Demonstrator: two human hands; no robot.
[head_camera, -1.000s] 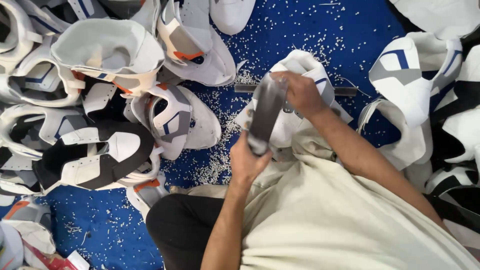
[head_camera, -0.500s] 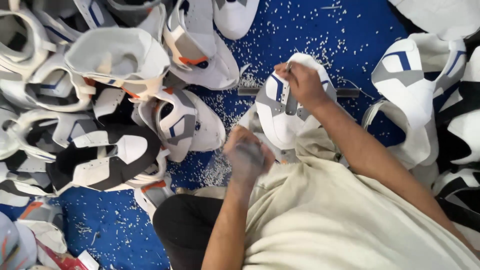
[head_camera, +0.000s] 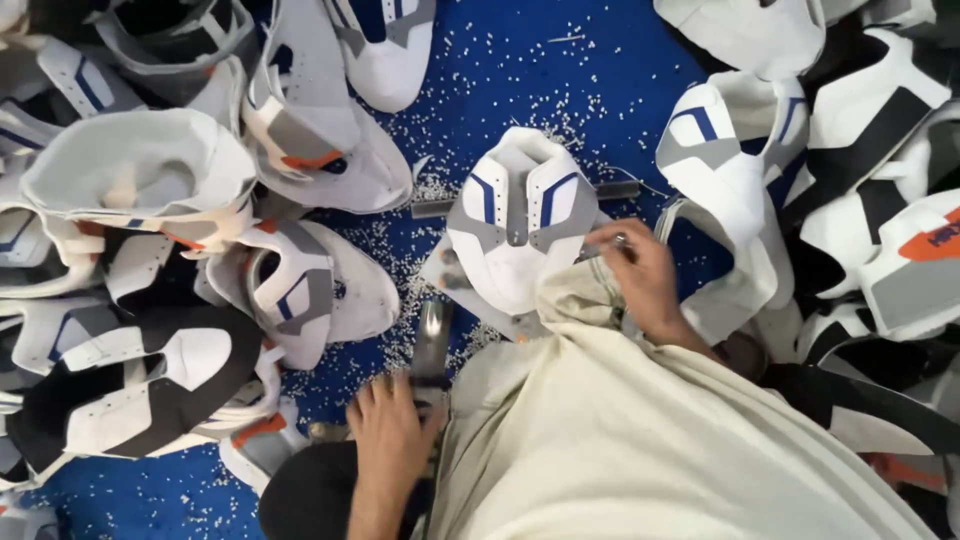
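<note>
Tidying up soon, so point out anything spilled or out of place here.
Small white pellets lie scattered over the blue floor, thickest beside the shoe upper in the middle. Other uppers lie in loose heaps.

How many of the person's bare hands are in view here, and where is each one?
2. The left hand is at bottom centre, on a metal tool. The right hand is right of centre, beside the white, grey and blue shoe upper. No other hands show.
</note>
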